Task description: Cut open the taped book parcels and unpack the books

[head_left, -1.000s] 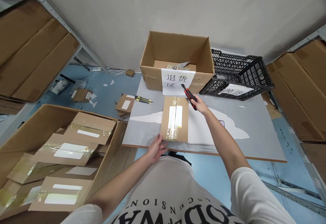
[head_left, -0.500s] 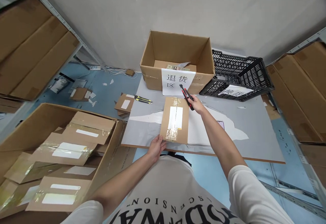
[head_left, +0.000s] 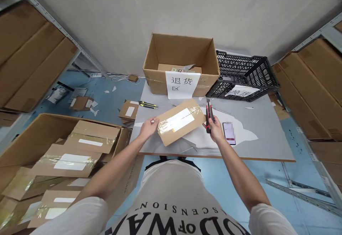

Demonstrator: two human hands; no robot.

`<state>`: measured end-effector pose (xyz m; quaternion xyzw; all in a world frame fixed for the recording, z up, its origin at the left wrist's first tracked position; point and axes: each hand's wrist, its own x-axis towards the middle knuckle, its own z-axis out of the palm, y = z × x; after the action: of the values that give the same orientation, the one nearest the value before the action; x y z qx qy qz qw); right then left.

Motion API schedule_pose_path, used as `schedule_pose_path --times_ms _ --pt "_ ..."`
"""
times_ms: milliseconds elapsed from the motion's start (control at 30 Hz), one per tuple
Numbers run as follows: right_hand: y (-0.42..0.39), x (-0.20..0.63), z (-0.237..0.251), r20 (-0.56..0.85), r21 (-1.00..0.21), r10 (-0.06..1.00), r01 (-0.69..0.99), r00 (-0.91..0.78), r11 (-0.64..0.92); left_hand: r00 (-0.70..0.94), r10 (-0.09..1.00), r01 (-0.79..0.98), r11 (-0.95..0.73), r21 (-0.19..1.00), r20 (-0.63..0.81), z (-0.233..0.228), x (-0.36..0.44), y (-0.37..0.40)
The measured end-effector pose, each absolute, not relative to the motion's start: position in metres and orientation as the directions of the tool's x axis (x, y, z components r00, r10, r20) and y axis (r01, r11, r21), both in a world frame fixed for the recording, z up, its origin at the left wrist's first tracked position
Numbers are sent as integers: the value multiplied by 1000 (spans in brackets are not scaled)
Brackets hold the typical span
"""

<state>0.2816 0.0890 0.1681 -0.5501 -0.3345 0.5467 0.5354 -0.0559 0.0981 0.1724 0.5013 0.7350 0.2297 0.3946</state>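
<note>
A flat cardboard parcel (head_left: pixel 184 121), taped and with a white label, is tilted above the grey table. My left hand (head_left: pixel 149 127) pinches its left corner. My right hand (head_left: pixel 216 128) is closed around a red and black box cutter (head_left: pixel 208 115), its tip pointing away from me, right beside the parcel's right end. Whether the right fingers also touch the parcel I cannot tell. To the right of that hand a phone (head_left: pixel 229 133) with a lit screen lies on white paper.
A labelled open carton (head_left: pixel 157 83) and a black plastic crate (head_left: pixel 240 67) stand along the back. Another box cutter (head_left: pixel 148 105), yellow and black, lies at the table's left edge. On my left is a large box (head_left: pixel 40 119) full of parcels.
The parcel has turned from upright to lying crosswise and lifted. My left hand moved up to its left corner. The right hand moved right and down with the cutter, uncovering the phone.
</note>
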Motion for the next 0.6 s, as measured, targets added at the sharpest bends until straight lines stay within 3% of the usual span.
schedule_pose_path --times_ms 167,400,600 --pt "29 250 144 -263 -941 918 -288 296 -177 -120 950 785 269 558 -289 183 -64 151" --pt "-12 233 124 -235 -957 907 -248 348 -153 87 972 756 79 650 -219 161 -59 177" --pt "-10 237 120 -237 -956 926 -240 293 -169 91 971 774 71 629 -221 149 -64 177"
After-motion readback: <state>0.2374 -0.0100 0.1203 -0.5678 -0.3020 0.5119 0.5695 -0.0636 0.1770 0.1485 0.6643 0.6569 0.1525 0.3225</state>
